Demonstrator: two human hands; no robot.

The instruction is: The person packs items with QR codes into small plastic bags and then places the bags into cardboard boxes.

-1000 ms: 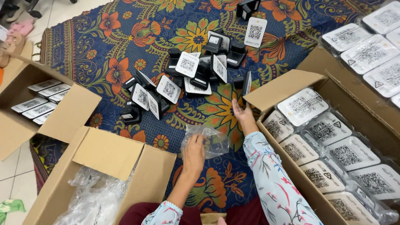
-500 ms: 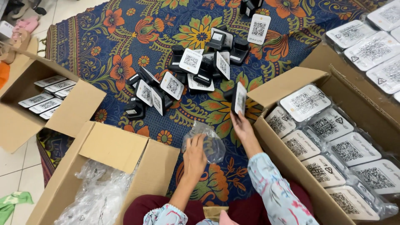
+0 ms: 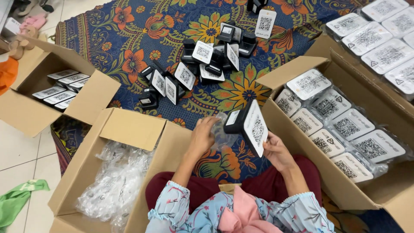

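- Head view: right hand (image 3: 276,151) grips a black device with a white square label (image 3: 252,127), held up over the patterned cloth (image 3: 129,39).
- Left hand (image 3: 205,133) pinches the clear plastic wrap (image 3: 222,136) beside it; fingers closed on the film.
- Step, as judged: unwrapping (wrap looks nearly off); pulling it free needs a firm hold on the device.
- Bare devices (image 3: 194,73) piled on the cloth; wrapped white-labelled packs fill the right carton (image 3: 336,125); crumpled wrap lies in the near carton (image 3: 116,181).
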